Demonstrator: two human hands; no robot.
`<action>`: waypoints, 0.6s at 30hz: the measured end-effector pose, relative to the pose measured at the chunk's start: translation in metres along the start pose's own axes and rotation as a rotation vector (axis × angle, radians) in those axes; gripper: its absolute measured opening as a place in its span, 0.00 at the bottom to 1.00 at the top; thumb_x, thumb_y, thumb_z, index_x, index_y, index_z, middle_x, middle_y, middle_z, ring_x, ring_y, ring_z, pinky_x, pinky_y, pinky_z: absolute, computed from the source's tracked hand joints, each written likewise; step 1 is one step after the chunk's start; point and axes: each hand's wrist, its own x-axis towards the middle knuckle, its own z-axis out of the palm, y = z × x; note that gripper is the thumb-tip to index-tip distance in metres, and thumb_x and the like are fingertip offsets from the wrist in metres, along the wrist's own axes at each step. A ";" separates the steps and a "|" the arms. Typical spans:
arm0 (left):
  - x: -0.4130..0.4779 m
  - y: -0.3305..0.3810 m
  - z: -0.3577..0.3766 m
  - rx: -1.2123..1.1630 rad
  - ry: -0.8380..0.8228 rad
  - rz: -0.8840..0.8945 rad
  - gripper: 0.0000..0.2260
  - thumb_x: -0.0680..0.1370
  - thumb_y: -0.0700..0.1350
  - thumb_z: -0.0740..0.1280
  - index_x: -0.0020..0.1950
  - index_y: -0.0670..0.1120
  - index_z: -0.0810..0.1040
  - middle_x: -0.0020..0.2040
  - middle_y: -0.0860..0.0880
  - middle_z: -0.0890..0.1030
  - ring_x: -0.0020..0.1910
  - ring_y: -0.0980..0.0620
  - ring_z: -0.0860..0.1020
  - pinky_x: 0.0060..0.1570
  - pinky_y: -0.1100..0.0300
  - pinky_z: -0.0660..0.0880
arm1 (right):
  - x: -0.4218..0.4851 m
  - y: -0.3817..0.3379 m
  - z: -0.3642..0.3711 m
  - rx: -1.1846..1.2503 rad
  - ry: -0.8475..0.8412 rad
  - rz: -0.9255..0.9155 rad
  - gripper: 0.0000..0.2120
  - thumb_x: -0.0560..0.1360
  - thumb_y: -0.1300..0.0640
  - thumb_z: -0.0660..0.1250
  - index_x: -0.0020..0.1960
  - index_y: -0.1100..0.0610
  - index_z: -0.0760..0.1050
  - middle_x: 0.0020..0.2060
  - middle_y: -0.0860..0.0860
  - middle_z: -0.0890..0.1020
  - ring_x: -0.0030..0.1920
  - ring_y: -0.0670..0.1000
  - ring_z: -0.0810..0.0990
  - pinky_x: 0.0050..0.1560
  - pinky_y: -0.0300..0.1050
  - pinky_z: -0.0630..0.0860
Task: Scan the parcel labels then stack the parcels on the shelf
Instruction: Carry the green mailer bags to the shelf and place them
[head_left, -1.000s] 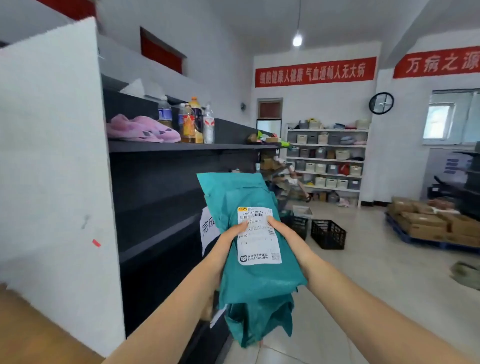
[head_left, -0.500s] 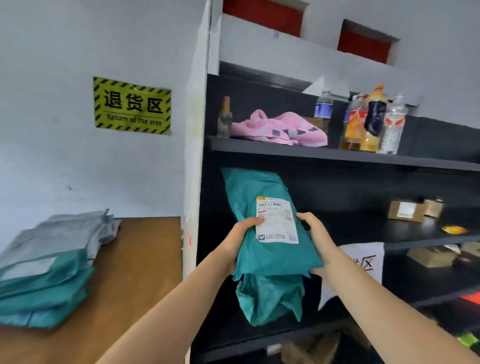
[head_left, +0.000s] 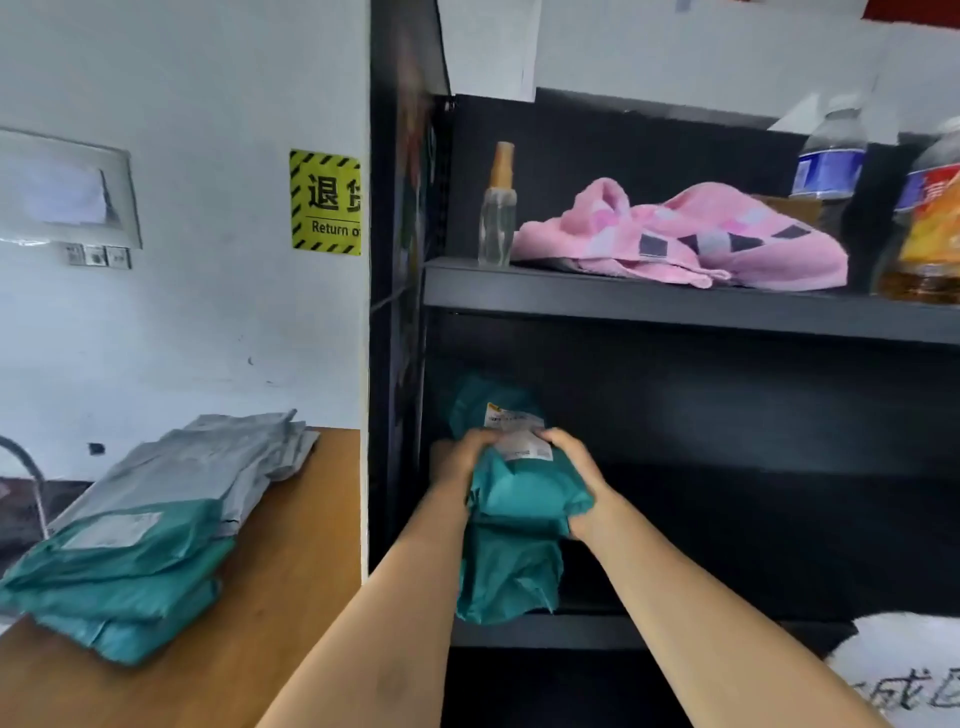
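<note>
The left hand (head_left: 470, 458) and right hand (head_left: 577, 467) clasp the parcel (head_left: 519, 501) by its sides at the shelf's (head_left: 675, 631) left end; it looks soft, light and slippery, best supported under its bulk.

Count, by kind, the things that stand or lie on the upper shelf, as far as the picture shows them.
Spray bottle: 1
Pink towel: 1
Cardboard box: 1
Drink bottles: 2
Total: 5

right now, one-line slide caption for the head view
Left hand and right hand grip a teal parcel, label up, inside the black shelf bay below a pink towel.
</note>
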 end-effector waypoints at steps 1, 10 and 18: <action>0.004 -0.001 -0.001 -0.007 0.017 -0.009 0.29 0.59 0.42 0.76 0.58 0.33 0.77 0.55 0.35 0.81 0.50 0.40 0.81 0.51 0.47 0.78 | 0.006 0.005 -0.002 -0.008 -0.016 0.029 0.17 0.76 0.48 0.61 0.43 0.59 0.80 0.30 0.56 0.83 0.30 0.53 0.82 0.37 0.44 0.76; 0.001 0.024 0.010 0.454 0.116 0.137 0.19 0.76 0.37 0.68 0.66 0.34 0.71 0.67 0.39 0.74 0.65 0.43 0.73 0.54 0.63 0.69 | -0.010 -0.008 -0.008 -0.142 -0.015 0.114 0.19 0.71 0.42 0.68 0.47 0.57 0.82 0.40 0.57 0.86 0.43 0.58 0.83 0.50 0.50 0.79; -0.114 0.037 0.001 0.963 0.077 0.476 0.08 0.76 0.38 0.58 0.56 0.40 0.68 0.55 0.38 0.74 0.51 0.40 0.76 0.45 0.52 0.74 | -0.107 -0.017 0.006 -0.448 0.023 -0.167 0.23 0.74 0.39 0.64 0.63 0.52 0.71 0.56 0.47 0.75 0.53 0.48 0.74 0.56 0.46 0.70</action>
